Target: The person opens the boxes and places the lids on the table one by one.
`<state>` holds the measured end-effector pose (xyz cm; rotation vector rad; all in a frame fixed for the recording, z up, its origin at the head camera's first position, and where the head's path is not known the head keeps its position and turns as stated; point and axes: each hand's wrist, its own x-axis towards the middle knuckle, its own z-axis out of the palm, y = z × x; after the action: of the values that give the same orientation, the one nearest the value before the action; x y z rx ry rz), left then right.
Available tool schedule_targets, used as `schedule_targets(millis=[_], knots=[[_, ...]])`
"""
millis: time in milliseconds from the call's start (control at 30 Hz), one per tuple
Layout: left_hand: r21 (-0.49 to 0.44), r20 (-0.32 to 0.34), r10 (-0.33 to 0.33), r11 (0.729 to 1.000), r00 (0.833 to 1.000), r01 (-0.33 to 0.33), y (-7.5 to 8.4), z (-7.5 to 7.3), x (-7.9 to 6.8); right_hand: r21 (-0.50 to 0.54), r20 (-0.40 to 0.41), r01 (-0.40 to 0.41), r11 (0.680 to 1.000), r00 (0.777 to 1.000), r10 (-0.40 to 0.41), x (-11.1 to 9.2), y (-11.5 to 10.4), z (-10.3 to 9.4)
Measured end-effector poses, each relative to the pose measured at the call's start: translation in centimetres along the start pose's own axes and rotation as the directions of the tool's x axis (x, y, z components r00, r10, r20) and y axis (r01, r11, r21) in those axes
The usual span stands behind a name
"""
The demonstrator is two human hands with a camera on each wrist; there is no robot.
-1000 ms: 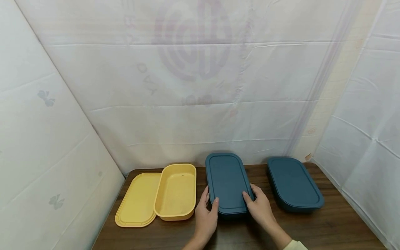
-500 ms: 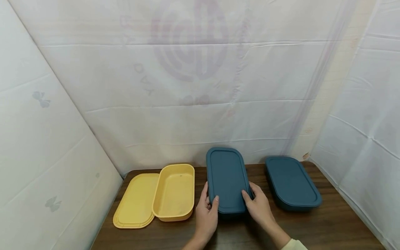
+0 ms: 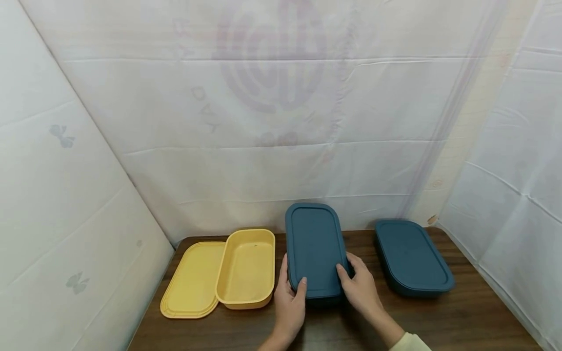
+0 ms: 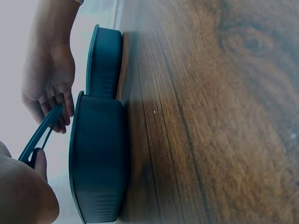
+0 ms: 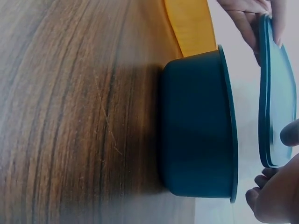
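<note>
Both hands hold a dark blue lid (image 3: pixel 313 248) in the head view. My left hand (image 3: pixel 290 309) grips its left edge near the front, thumb on top. At the right edge, my right hand (image 3: pixel 362 290) has its thumb on the upper face and its fingers at the side. Beneath the lid stands a deep blue food container (image 5: pixel 198 126); the right wrist view shows a gap between its rim and the lid. The lid hides the container's inside. In the left wrist view the lid (image 4: pixel 39 133) is tilted relative to the container.
A yellow container (image 3: pixel 247 268), uncovered, stands left of the blue one. It overlaps a flat yellow lid (image 3: pixel 193 280) in the head view. On the right is a second blue container (image 3: pixel 414 258) with its lid on. White sheeting (image 3: pixel 281 170) rises behind the brown wooden table (image 3: pixel 474 317).
The blue lid has risen, its far edge moving up the head view and slightly left. Both hands have kept hold of it and moved up a little with it.
</note>
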<state>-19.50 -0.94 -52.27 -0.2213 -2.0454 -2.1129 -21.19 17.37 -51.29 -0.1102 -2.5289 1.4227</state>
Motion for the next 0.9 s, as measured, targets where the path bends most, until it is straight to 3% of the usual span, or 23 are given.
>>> schedule_targets(millis=[133,900], knots=[[0.009,-0.033,0.024,1.0,0.999,-0.023,0.1,-0.2,0.1,-0.009,0.009,0.006,1.0,1.0,-0.006,0.0,0.0,0.3],[-0.096,-0.047,0.013,0.995,0.999,-0.018,0.1,-0.9,0.1,-0.034,0.02,0.015,0.999,1.0,-0.014,-0.1,0.1,1.1]])
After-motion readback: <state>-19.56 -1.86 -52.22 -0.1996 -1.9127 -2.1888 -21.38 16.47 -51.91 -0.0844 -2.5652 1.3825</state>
